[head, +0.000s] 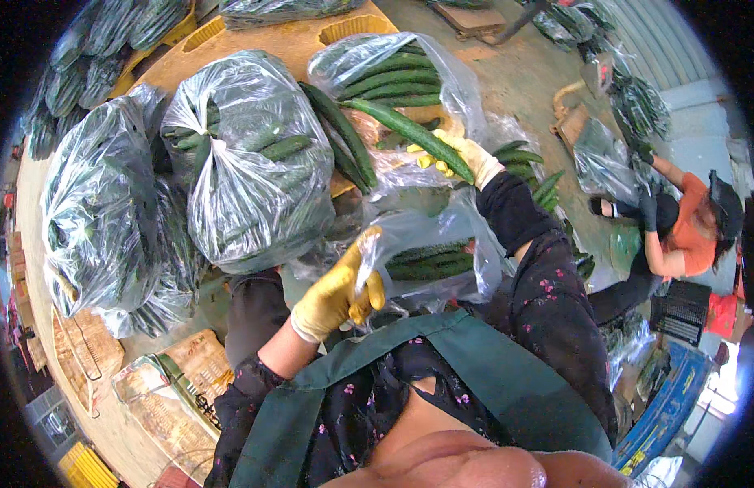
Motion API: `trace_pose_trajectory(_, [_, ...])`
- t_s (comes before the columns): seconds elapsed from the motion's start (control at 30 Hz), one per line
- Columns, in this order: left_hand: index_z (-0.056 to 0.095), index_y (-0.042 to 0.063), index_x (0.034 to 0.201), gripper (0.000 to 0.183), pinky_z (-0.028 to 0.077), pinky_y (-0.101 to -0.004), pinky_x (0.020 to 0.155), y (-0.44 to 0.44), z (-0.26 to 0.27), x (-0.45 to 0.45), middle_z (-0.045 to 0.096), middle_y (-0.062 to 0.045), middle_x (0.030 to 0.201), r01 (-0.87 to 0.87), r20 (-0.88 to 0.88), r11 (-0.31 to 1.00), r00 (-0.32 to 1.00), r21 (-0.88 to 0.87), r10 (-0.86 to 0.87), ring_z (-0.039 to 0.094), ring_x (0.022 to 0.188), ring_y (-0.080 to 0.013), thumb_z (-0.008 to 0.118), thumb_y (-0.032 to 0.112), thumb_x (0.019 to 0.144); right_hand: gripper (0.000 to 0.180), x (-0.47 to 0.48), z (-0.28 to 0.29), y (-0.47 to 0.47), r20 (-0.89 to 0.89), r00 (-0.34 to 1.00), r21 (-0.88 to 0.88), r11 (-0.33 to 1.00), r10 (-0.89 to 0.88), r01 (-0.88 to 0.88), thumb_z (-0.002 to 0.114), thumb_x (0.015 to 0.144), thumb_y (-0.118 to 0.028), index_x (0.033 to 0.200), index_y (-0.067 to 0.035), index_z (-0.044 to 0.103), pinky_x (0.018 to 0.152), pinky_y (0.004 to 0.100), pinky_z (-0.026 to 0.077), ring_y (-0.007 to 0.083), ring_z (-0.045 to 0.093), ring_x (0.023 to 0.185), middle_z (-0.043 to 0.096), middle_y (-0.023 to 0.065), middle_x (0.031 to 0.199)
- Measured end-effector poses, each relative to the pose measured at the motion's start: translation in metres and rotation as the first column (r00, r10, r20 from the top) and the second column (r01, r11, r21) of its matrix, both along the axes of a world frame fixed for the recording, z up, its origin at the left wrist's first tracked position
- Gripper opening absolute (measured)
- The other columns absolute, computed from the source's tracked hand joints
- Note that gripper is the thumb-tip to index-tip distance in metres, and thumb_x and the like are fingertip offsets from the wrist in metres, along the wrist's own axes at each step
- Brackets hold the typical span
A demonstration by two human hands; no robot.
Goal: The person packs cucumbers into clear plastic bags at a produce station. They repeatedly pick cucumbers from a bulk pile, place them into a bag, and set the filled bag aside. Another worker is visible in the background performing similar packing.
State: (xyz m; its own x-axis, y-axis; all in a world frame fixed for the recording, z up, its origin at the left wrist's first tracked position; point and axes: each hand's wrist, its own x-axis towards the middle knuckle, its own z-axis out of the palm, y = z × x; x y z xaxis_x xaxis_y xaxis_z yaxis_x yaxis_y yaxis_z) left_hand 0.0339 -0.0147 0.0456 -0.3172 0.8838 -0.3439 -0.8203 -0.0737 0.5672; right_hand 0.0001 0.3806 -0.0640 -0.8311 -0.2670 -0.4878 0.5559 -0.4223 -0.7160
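Note:
My left hand, in a yellow rubber-coated glove, grips the edge of a clear plastic bag. Dark green cucumbers lie inside this bag, close to my body. My right hand, in a similar glove, holds one long cucumber from beneath, its far end pointing up and left. Beyond it, an open clear bag holds several cucumbers laid side by side. More loose cucumbers lie between that bag and a tied, full bag on the left.
Another full bag stands farther left, with stacked bags behind. Loose cucumbers lie by my right forearm. A co-worker in an orange shirt handles a plastic bag at the right. Worn wooden crates sit lower left.

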Motion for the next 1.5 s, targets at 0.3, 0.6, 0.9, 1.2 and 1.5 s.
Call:
trace_pose_trajectory(0.3, [0.025, 0.018, 0.155, 0.087, 0.048, -0.0274, 0.047, -0.005, -0.015, -0.003, 0.067, -0.022, 0.098, -0.042, 0.09, 0.981, 0.996, 0.189, 0.026, 0.059, 0.051, -0.0185, 0.06, 0.062, 0.088, 0.063, 0.068, 0.027, -0.038, 0.065, 0.981, -0.395, 0.898, -0.182, 0.192, 0.043, 0.102, -0.056, 0.138, -0.005, 0.049, 0.044, 0.0207, 0.041, 0.0079, 0.051, 0.051, 0.065, 0.0111, 0.092])
trace_pose_trajectory(0.6, [0.026, 0.016, 0.154, 0.086, 0.05, -0.0302, 0.053, -0.004, -0.018, -0.002, 0.066, -0.022, 0.105, -0.059, -0.001, 0.987, 0.998, 0.15, 0.06, 0.06, 0.061, -0.0213, 0.053, 0.067, 0.089, 0.069, 0.078, 0.041, -0.059, 0.004, 0.974, -0.535, 0.823, -0.226, 0.193, 0.046, 0.101, -0.055, 0.14, 0.002, 0.045, 0.049, 0.0204, 0.049, 0.009, 0.06, 0.059, 0.065, 0.0105, 0.092])
trace_pose_trajectory(0.9, [0.025, 0.013, 0.154, 0.089, 0.049, -0.0305, 0.053, -0.007, -0.02, -0.002, 0.065, -0.022, 0.108, -0.055, -0.029, 0.983, 0.998, 0.172, 0.061, 0.06, 0.064, -0.0216, 0.051, 0.068, 0.089, 0.077, 0.07, 0.022, -0.061, 0.047, 0.97, -0.583, 0.782, -0.239, 0.221, 0.05, 0.098, -0.057, 0.143, 0.005, 0.041, 0.053, 0.0243, 0.055, 0.0124, 0.066, 0.064, 0.066, 0.0098, 0.094])
trace_pose_trajectory(1.2, [0.025, 0.019, 0.155, 0.086, 0.051, -0.0283, 0.052, -0.006, -0.017, -0.007, 0.056, -0.026, 0.131, -0.097, 0.024, 0.99, 0.995, 0.099, 0.095, 0.066, 0.076, -0.0252, 0.051, 0.068, 0.089, 0.067, 0.099, 0.05, -0.096, -0.294, 0.954, -0.29, 0.956, -0.049, -0.04, 0.073, 0.087, -0.02, 0.145, -0.001, 0.044, 0.102, 0.0409, 0.047, 0.0263, 0.061, 0.113, 0.061, 0.0149, 0.128])
trace_pose_trajectory(1.5, [0.025, 0.02, 0.156, 0.084, 0.052, -0.0304, 0.054, -0.008, -0.023, -0.007, 0.049, -0.029, 0.139, -0.085, 0.106, 0.98, 0.992, 0.179, 0.067, 0.066, 0.086, -0.0318, 0.057, 0.06, 0.089, 0.066, 0.147, -0.011, -0.068, 0.103, 0.796, 0.834, 0.383, 0.597, -0.396, 0.072, 0.072, -0.005, 0.136, -0.008, 0.056, 0.097, 0.0331, 0.045, 0.0222, 0.06, 0.113, 0.066, 0.0116, 0.122])
